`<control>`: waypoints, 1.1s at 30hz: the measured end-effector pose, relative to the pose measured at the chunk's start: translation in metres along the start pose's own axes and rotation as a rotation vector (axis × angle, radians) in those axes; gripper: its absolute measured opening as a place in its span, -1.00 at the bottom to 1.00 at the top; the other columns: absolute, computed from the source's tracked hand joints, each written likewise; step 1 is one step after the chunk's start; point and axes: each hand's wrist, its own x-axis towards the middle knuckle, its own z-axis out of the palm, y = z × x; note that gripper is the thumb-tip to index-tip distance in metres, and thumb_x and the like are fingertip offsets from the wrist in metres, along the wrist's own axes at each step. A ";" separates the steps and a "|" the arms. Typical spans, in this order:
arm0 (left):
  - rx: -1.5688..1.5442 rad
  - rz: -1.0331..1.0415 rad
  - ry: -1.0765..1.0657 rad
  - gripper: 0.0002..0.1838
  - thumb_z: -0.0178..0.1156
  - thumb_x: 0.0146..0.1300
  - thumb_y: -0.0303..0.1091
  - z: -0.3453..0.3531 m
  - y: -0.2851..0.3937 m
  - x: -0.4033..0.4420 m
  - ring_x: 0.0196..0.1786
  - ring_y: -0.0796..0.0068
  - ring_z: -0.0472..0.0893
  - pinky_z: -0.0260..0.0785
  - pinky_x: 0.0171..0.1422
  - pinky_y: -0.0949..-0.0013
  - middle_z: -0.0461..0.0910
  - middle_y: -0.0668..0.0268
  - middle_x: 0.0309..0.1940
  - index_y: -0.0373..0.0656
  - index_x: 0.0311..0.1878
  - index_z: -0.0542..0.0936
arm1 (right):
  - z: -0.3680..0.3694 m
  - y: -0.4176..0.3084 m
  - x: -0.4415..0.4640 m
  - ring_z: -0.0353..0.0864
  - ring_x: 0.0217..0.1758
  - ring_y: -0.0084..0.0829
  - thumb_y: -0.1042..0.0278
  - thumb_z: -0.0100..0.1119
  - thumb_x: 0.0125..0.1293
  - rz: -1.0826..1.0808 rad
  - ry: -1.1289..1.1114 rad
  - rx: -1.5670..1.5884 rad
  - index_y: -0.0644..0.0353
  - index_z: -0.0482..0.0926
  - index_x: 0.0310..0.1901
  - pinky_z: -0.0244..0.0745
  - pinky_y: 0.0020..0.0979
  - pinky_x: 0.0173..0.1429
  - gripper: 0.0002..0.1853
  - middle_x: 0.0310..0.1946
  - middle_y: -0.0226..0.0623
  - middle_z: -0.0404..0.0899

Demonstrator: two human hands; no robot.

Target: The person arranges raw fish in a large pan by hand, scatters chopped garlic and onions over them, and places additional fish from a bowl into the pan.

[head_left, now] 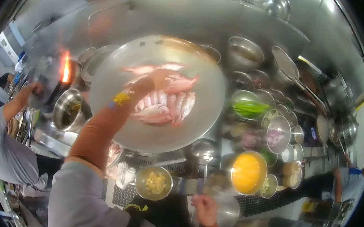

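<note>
My left arm reaches over a large round metal wok, and my left hand is down among pink whole fish. It touches the fish at the far side of the pile; its fingers are blurred and partly hidden. More fish lie side by side on the near side of the wok. Close to my body, my right hand is closed around the handle of a steel ladle, whose bowl rests beside the wok's near rim. A metal bowl of chopped yellowish pieces stands left of my right hand.
Flame rises at a burner on the left, where another person works. A steel pot stands between. To the right are a bowl of yellow liquid, green vegetables, several small bowls and a strainer.
</note>
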 end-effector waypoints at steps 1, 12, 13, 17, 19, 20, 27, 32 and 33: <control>0.080 -0.038 0.031 -0.53 0.20 0.25 -0.29 -0.038 0.041 -0.017 0.16 0.20 0.62 0.39 0.33 0.18 0.61 -0.03 0.11 -0.11 0.24 0.55 | 0.002 -0.007 0.001 0.56 -0.44 -0.61 0.25 0.30 0.36 -0.004 -0.009 0.007 0.28 0.60 -0.40 0.46 -0.53 -0.30 -0.72 -0.53 -0.35 0.63; 0.009 -0.228 0.098 -0.76 0.22 0.17 -0.29 -0.127 0.010 -0.280 -0.21 0.21 0.70 0.54 -0.07 0.20 0.69 0.11 -0.31 -0.20 -0.15 0.65 | 0.061 -0.021 -0.022 0.56 -0.43 -0.63 0.34 0.23 0.40 -0.068 -0.135 -0.028 0.27 0.55 -0.39 0.48 -0.55 -0.28 -0.78 -0.47 -0.34 0.64; 0.069 -0.266 0.024 -0.77 0.22 0.14 -0.29 -0.128 0.007 -0.300 -0.23 0.18 0.70 0.54 -0.09 0.19 0.69 0.12 -0.33 -0.19 -0.20 0.65 | 0.066 -0.019 -0.026 0.56 -0.43 -0.63 0.35 0.22 0.40 -0.078 -0.136 -0.014 0.27 0.55 -0.39 0.48 -0.55 -0.28 -0.78 -0.47 -0.33 0.64; 0.096 -0.464 -0.353 -0.84 0.20 0.09 -0.30 -0.078 -0.040 -0.370 -0.28 0.03 0.69 0.53 -0.15 0.12 0.71 0.15 -0.34 -0.10 -0.31 0.69 | 0.083 -0.027 -0.040 0.53 -0.47 -0.64 0.34 0.22 0.41 -0.126 -0.176 -0.068 0.27 0.55 -0.40 0.47 -0.56 -0.30 -0.77 -0.50 -0.35 0.62; 0.234 -0.464 -0.383 -0.82 0.21 0.11 -0.27 -0.060 -0.049 -0.391 -0.26 0.00 0.69 0.53 -0.14 0.10 0.71 0.14 -0.34 -0.07 -0.26 0.70 | 0.088 -0.024 -0.040 0.53 -0.46 -0.65 0.33 0.23 0.41 -0.107 -0.185 -0.064 0.27 0.56 -0.40 0.47 -0.57 -0.30 -0.76 -0.50 -0.36 0.62; 0.305 -0.458 -0.396 -0.81 0.22 0.12 -0.25 -0.052 -0.054 -0.395 -0.25 -0.02 0.69 0.53 -0.13 0.08 0.71 0.14 -0.34 -0.05 -0.23 0.70 | 0.090 -0.025 -0.039 0.53 -0.46 -0.65 0.33 0.23 0.41 -0.101 -0.183 -0.060 0.27 0.56 -0.40 0.47 -0.57 -0.31 -0.76 -0.50 -0.36 0.62; -0.145 -0.346 0.041 -0.60 0.16 0.30 -0.08 -0.021 -0.030 -0.380 0.22 0.09 0.57 0.35 0.30 0.17 0.62 0.15 0.12 0.01 0.15 0.60 | 0.104 -0.042 -0.035 0.54 -0.45 -0.69 0.29 0.26 0.39 -0.115 -0.254 -0.221 0.26 0.60 -0.39 0.46 -0.60 -0.31 -0.75 -0.50 -0.41 0.63; -0.211 -0.327 0.112 -0.44 0.20 0.23 -0.44 -0.001 -0.053 -0.385 0.06 0.08 0.65 0.48 0.15 0.14 0.65 0.01 0.00 0.05 0.33 0.42 | 0.107 -0.045 -0.043 0.57 -0.44 -0.65 0.34 0.24 0.41 -0.161 -0.221 -0.162 0.30 0.59 -0.39 0.51 -0.56 -0.31 -0.76 -0.46 -0.37 0.66; -0.172 -0.412 0.113 -0.48 0.18 0.27 -0.40 -0.007 -0.047 -0.386 0.05 0.10 0.65 0.48 0.14 0.16 0.65 -0.01 -0.02 0.02 0.32 0.43 | 0.106 -0.044 -0.043 0.57 -0.44 -0.65 0.33 0.24 0.40 -0.145 -0.227 -0.173 0.30 0.59 -0.39 0.50 -0.56 -0.31 -0.76 -0.46 -0.36 0.66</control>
